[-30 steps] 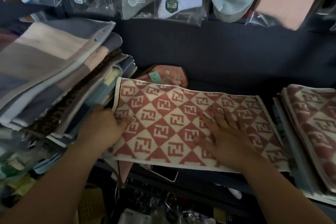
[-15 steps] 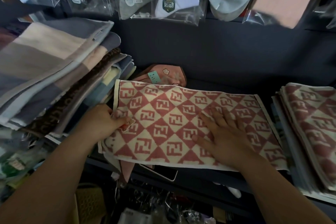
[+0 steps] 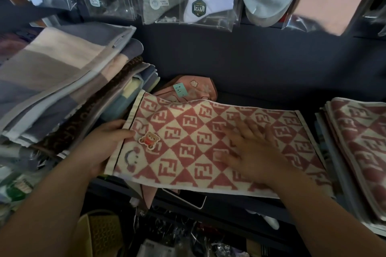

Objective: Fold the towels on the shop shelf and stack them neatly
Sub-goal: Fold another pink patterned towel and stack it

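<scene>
- Patterned towel: laid flat on shelf.
- Left hand: grip closed on towel's left end; fingers hidden beneath.
- Right hand: pressed open-palmed on towel; blurred.
- Pink cloth: behind towel, partly covered.

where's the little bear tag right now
In the head view, the bear tag sits on the left end of the patterned towel, just right of the left hand.

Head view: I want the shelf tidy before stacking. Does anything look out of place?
Yes. A crumpled pink cloth pokes out from under the patterned towel at its back edge, and a pink corner dangles below the front of the shelf. The left stack slumps, layers fanned unevenly.
</scene>
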Motion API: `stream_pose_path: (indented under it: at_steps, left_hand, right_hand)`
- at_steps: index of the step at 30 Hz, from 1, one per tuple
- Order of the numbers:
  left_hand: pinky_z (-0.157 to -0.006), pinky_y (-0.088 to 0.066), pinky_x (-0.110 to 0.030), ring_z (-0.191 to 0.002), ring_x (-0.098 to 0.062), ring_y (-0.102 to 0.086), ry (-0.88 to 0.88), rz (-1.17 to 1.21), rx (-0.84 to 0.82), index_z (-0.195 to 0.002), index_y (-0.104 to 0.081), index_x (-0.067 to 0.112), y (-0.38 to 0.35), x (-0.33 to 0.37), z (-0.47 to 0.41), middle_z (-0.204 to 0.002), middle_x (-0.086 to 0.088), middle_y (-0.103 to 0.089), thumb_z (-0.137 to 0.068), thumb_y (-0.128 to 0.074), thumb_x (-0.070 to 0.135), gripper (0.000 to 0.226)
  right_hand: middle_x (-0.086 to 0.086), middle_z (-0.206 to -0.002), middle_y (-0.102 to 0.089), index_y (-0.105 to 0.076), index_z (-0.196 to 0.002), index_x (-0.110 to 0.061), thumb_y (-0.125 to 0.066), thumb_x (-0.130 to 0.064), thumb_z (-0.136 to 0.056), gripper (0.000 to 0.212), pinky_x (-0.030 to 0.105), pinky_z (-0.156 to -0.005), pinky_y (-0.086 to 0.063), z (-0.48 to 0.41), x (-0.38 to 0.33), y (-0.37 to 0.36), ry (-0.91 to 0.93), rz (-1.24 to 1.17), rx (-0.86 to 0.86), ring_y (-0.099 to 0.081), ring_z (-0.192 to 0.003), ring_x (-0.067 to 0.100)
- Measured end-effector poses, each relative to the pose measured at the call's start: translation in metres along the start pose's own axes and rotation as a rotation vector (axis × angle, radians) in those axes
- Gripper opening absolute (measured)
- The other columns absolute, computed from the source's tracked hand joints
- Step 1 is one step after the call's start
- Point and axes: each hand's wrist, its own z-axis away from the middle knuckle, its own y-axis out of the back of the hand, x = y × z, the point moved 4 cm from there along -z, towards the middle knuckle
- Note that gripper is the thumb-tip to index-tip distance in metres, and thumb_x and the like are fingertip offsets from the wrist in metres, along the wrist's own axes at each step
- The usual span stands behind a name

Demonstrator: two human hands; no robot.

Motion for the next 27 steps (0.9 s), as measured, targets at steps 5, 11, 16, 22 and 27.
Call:
stream_pose_path:
  at_steps: [5,11,16,22,27]
  left_hand:
    - [-0.073,-0.062,-0.043,-0.096,-0.035,-0.074,-0.079,0.220,0.006,-0.120,-0.071,0.013,0.007,0.016,0.007,-0.108,-0.019,-0.075,-0.099,-0.054,0.007,0.028]
    - [-0.069,-0.064,-0.036,-0.088,-0.026,-0.076,-0.215,0.265,-0.015,-0.119,-0.072,0.015,0.010,0.044,0.017,-0.106,-0.016,-0.077,-0.099,-0.049,0.004,0.033]
    - [-0.079,-0.062,-0.033,-0.101,-0.024,-0.074,-0.325,0.276,-0.008,-0.122,-0.072,0.022,0.000,0.073,0.022,-0.117,-0.013,-0.074,-0.097,-0.049,0.002,0.039]
    - [-0.067,-0.056,-0.021,-0.083,-0.007,-0.073,-0.475,0.131,-0.111,-0.100,-0.074,0.030,-0.071,0.110,0.041,-0.086,0.013,-0.077,-0.094,-0.052,-0.005,0.041]
    - [-0.076,-0.047,-0.020,-0.083,-0.003,-0.062,-0.483,-0.056,-0.279,-0.111,-0.074,0.017,-0.165,0.097,0.031,-0.094,0.002,-0.067,-0.087,-0.060,0.001,0.033]
  right_hand:
    - [-0.012,-0.164,0.027,0.024,-0.148,-0.056,0.006,-0.095,-0.065,0.093,0.056,-0.117,0.023,-0.013,-0.021,-0.013,0.073,0.010,-0.026,0.028,-0.150,0.021]
    - [-0.009,-0.165,0.025,0.019,-0.152,-0.051,-0.008,-0.092,-0.078,0.089,0.057,-0.116,0.023,-0.017,-0.040,-0.023,0.041,0.004,-0.014,0.028,-0.150,0.024]
    - [-0.011,-0.168,0.009,0.002,-0.157,-0.048,-0.015,-0.083,-0.088,0.079,0.051,-0.121,0.016,-0.017,-0.062,-0.022,0.116,-0.134,0.032,0.017,-0.153,0.020]
    - [-0.008,-0.130,-0.059,-0.062,-0.130,-0.027,-0.045,-0.048,-0.102,0.040,0.000,-0.090,-0.034,0.012,-0.020,0.009,-0.050,-0.834,0.469,-0.054,-0.119,0.005]
    - [-0.010,-0.098,-0.076,-0.072,-0.101,-0.036,-0.044,-0.050,-0.102,0.032,0.030,-0.084,-0.056,0.055,0.036,0.011,-0.271,-1.176,0.565,-0.071,-0.093,0.006]
